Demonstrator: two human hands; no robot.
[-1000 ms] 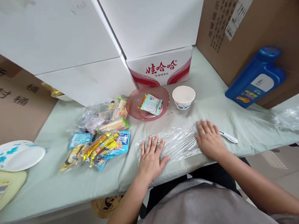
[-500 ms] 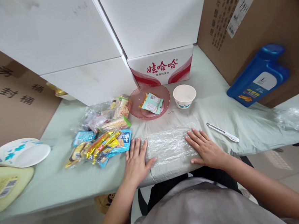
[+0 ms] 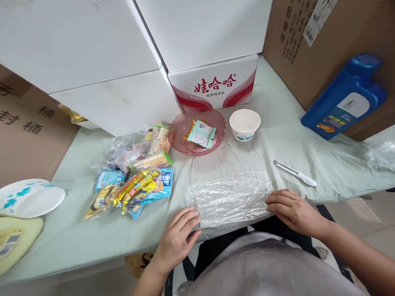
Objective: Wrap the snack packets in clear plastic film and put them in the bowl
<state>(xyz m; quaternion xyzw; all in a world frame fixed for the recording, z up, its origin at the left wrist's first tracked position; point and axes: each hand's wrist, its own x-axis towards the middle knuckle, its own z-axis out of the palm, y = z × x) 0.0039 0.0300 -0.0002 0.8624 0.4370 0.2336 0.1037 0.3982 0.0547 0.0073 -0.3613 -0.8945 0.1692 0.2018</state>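
Note:
A crumpled sheet of clear plastic wrap (image 3: 229, 198) lies flat on the pale green cloth at the table's near edge. My left hand (image 3: 176, 238) curls at the sheet's lower left corner, fingertips on its edge. At the sheet's lower right corner my right hand (image 3: 292, 210) rests with bent fingers pressed on the wrap. Whether either hand pinches the film I cannot make out.
A pile of snack packets (image 3: 135, 178) lies left of the wrap. Behind it stand a pink plate (image 3: 183, 135) with a packet, a paper bowl (image 3: 244, 124), a small white knife (image 3: 294, 173) and a blue jug (image 3: 345, 98). Boxes wall the back.
Both hands slid back from flat on top of the wrap to its near corners and curled their fingers. The sheet now shows wider between them.

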